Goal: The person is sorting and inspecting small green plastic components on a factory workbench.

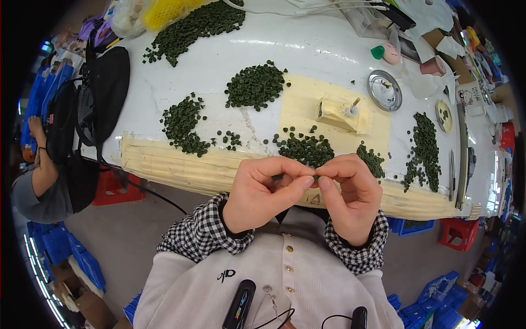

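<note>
My left hand (268,192) and my right hand (350,194) meet at the table's near edge, thumbs and forefingers pinched together. Between the fingertips sits a small dark green piece (315,178), mostly covered, like the loose ones on the table. Just beyond my hands lies a pile of small dark green round pieces (304,148). A smaller heap of finer green bits (371,160) is beside my right hand. The tape-covered block (341,116) with a white nozzle-like top stands farther off on a yellowish sheet (298,90).
More green piles lie at the left (183,123), the middle (255,86) and the far side (197,27). To the right are a round metal dish (384,90), another green pile (424,151) and tweezers (452,172). A black bag (109,93) hangs at the left edge, near another person's arm (44,170).
</note>
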Demonstrator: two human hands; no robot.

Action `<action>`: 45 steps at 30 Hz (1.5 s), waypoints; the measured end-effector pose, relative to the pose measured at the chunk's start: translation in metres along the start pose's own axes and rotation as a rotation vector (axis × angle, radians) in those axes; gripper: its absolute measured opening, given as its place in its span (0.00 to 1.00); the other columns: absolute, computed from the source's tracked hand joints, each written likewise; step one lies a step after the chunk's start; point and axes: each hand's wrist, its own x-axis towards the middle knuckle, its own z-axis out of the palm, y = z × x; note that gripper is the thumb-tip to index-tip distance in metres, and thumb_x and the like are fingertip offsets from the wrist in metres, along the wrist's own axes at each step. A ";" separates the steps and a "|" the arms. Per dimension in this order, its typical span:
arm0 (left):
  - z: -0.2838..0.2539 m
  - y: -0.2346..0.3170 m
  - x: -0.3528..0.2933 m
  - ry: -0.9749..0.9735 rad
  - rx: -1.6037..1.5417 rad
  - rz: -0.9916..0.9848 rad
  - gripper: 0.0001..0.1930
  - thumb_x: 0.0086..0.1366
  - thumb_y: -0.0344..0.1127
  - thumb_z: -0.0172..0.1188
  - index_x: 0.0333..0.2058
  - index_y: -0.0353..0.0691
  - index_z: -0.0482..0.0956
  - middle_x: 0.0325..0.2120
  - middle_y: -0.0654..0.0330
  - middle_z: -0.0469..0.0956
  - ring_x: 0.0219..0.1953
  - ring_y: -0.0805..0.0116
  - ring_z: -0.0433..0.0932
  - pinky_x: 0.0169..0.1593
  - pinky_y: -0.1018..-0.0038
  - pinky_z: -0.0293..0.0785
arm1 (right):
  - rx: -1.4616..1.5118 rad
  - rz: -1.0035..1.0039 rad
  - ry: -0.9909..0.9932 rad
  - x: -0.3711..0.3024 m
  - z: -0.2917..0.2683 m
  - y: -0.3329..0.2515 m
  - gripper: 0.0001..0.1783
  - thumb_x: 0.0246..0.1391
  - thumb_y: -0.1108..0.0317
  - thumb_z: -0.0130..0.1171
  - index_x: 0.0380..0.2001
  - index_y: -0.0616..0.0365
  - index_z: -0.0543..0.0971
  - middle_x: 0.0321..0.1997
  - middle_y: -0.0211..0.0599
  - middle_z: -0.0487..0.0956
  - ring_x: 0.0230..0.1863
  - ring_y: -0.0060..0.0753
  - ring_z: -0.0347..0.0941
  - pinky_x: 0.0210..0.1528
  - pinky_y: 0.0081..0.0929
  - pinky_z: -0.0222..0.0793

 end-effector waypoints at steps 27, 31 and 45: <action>-0.016 0.013 0.013 0.177 0.527 0.193 0.06 0.59 0.23 0.59 0.36 0.35 0.78 0.15 0.71 0.62 0.16 0.85 0.55 0.21 0.83 0.51 | -0.905 -0.160 0.064 0.001 -0.050 -0.007 0.08 0.40 0.78 0.66 0.26 0.60 0.78 0.28 0.35 0.73 0.34 0.37 0.66 0.37 0.29 0.62; -0.020 0.013 0.014 0.138 0.207 0.119 0.08 0.65 0.26 0.54 0.42 0.35 0.72 0.18 0.73 0.64 0.21 0.87 0.58 0.26 0.86 0.54 | -0.975 -0.127 0.022 0.000 -0.044 -0.002 0.08 0.40 0.75 0.66 0.25 0.59 0.77 0.27 0.34 0.71 0.36 0.39 0.64 0.40 0.33 0.59; -0.023 0.019 0.011 0.063 -0.701 -0.169 0.12 0.71 0.28 0.42 0.49 0.30 0.67 0.53 0.39 0.68 0.57 0.57 0.70 0.60 0.73 0.70 | -0.739 -0.216 0.219 -0.006 -0.042 0.005 0.07 0.50 0.85 0.55 0.31 0.64 0.70 0.31 0.41 0.73 0.29 0.37 0.70 0.33 0.26 0.67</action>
